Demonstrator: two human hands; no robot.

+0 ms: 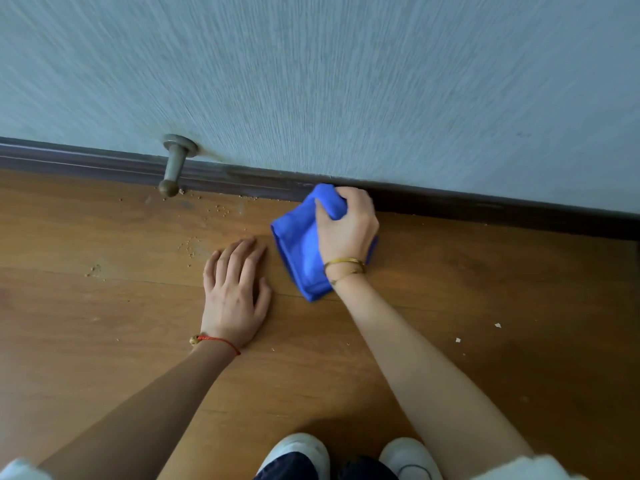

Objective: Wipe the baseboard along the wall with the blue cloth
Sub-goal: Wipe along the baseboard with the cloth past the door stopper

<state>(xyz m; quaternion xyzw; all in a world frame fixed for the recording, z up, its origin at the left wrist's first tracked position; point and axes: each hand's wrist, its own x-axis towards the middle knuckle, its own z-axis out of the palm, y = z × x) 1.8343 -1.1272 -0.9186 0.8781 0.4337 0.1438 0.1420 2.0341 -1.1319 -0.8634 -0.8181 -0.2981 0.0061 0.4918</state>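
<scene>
Baseboard (485, 211) is one dark strip running along the bottom of the pale textured wall (346, 81), and your one blue cloth (299, 244) is bunched against it about midway, with the rest of the cloth trailing down onto the wood floor (104, 306). You've got two hands in view: your right hand (346, 225) has its fingers curled round the top wad of the cloth, pushed up to the baseboard, arm reaching forward and a bit left, two gold bracelets (344, 266) on that wrist. Your left hand (235, 292) is flat on the floor just left of the cloth, fingers straight and close together, one red string bracelet (216, 341) on the wrist. One metal doorstop (175, 164) sticks out of the wall further left, with crumbs (188, 247) scattered below it. Two white shoes (349, 455) at the bottom edge.
</scene>
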